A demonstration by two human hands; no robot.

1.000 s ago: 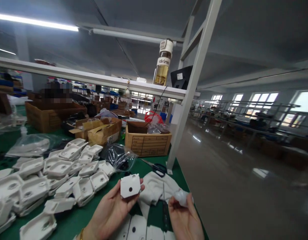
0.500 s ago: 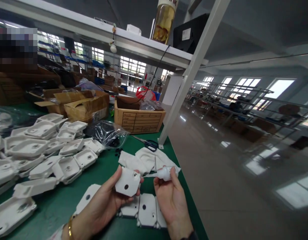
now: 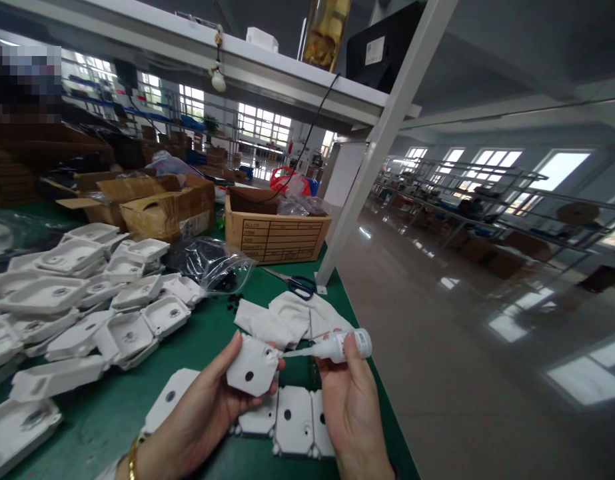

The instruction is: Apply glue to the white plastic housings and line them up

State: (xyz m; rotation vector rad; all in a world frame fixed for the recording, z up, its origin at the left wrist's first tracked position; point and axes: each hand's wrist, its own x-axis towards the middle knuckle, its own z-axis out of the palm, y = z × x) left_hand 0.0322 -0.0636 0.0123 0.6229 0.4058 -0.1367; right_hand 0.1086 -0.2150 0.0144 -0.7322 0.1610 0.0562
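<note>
Between thumb and fingers, my left hand (image 3: 202, 400) holds a white plastic cover (image 3: 252, 365) with a black round spot on its face and a hole near its upper right corner. My right hand (image 3: 354, 393) grips a small glue bottle (image 3: 344, 345) lying nearly level. Its thin nozzle points left, with the tip at the cover's right edge beside the corner hole; whether they touch I cannot tell. Below the hands, several similar white covers (image 3: 293, 420) lie in a row on the green table, and another cover (image 3: 171, 398) is partly behind my left forearm.
Many white housings (image 3: 130, 337) are heaped on the left. Behind the hands lie a white cloth (image 3: 300, 317), scissors (image 3: 298, 285) and a clear bag of black parts (image 3: 214, 267). A cardboard box (image 3: 280, 230) stands near the shelf post (image 3: 372, 160). The table's edge is at right.
My right hand has brought the bottle slightly right and turned it so its body shows more. The nozzle now reaches the cover's edge. My left hand has barely shifted with the cover.
</note>
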